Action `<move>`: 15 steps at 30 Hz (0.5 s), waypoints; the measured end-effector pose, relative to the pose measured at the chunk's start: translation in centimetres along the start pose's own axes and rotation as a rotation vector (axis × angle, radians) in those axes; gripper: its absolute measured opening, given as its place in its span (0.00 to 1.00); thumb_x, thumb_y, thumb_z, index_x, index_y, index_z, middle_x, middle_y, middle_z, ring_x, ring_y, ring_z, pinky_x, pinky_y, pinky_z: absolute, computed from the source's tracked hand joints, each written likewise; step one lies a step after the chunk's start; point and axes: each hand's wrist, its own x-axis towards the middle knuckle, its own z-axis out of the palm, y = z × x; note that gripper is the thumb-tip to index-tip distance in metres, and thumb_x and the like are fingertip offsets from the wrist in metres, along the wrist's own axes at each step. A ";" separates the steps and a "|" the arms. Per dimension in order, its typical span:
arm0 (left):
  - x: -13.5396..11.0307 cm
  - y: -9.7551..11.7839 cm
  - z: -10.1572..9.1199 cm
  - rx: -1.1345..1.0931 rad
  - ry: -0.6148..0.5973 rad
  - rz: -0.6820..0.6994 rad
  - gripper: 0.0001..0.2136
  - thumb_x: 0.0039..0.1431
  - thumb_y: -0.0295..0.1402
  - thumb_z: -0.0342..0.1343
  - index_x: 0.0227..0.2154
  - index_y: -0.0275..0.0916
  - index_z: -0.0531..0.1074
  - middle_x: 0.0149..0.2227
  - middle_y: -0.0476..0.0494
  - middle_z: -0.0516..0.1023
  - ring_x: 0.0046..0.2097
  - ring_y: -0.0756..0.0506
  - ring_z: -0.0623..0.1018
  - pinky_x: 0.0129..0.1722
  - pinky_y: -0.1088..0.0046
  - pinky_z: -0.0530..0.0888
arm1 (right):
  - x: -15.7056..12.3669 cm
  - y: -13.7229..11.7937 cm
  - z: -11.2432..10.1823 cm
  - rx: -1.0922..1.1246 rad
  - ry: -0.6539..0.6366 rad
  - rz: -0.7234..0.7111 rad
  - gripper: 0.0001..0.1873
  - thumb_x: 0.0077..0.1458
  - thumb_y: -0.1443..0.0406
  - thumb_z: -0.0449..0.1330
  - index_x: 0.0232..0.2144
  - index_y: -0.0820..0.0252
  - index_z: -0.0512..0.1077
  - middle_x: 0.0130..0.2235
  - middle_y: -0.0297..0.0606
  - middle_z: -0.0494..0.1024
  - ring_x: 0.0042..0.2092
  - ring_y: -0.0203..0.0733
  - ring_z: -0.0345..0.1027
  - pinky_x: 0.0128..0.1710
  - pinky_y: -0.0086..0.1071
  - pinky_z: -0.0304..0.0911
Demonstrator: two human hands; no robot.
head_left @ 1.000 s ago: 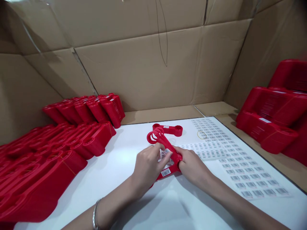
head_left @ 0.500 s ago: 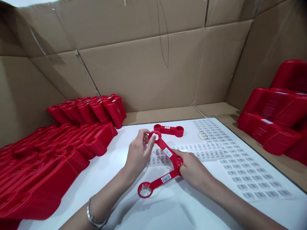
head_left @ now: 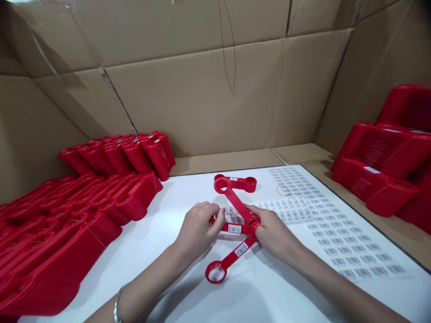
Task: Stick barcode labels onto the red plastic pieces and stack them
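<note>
Three flat red plastic wrenches (head_left: 235,202) with ring ends fan out on the white table (head_left: 168,211) from one shared end. My right hand (head_left: 274,233) pinches that shared end together. My left hand (head_left: 198,229) is closed on the ring end of the middle wrench (head_left: 234,228), which lies flat and bears a barcode label. A lower wrench (head_left: 232,259) with a label points toward me. Under the fan lies a sheet of barcode stickers (head_left: 289,211). One more red wrench (head_left: 239,181) lies behind.
Rows of stacked red wrenches (head_left: 111,197) fill the left side. Banded red stacks (head_left: 384,170) sit at the right on cardboard. More barcode sheets (head_left: 350,242) cover the table's right part, with a rubber band (head_left: 283,189) near the back. Cardboard walls (head_left: 215,94) enclose the space.
My left hand swung one wrench from the upper spoke down to a flat middle position. The fan now shows three wrenches, and the lower wrench has shifted right.
</note>
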 end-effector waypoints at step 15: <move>0.1 -2.0 1.4 0.017 -0.189 -0.205 0.09 0.58 0.34 0.45 0.32 0.38 0.69 0.39 0.45 0.67 0.34 0.47 0.71 0.33 0.71 0.67 | 0.0 -0.1 0.5 -0.104 0.006 0.002 0.25 0.36 0.79 0.43 0.33 0.57 0.70 0.26 0.30 0.72 0.31 0.37 0.66 0.35 0.28 0.60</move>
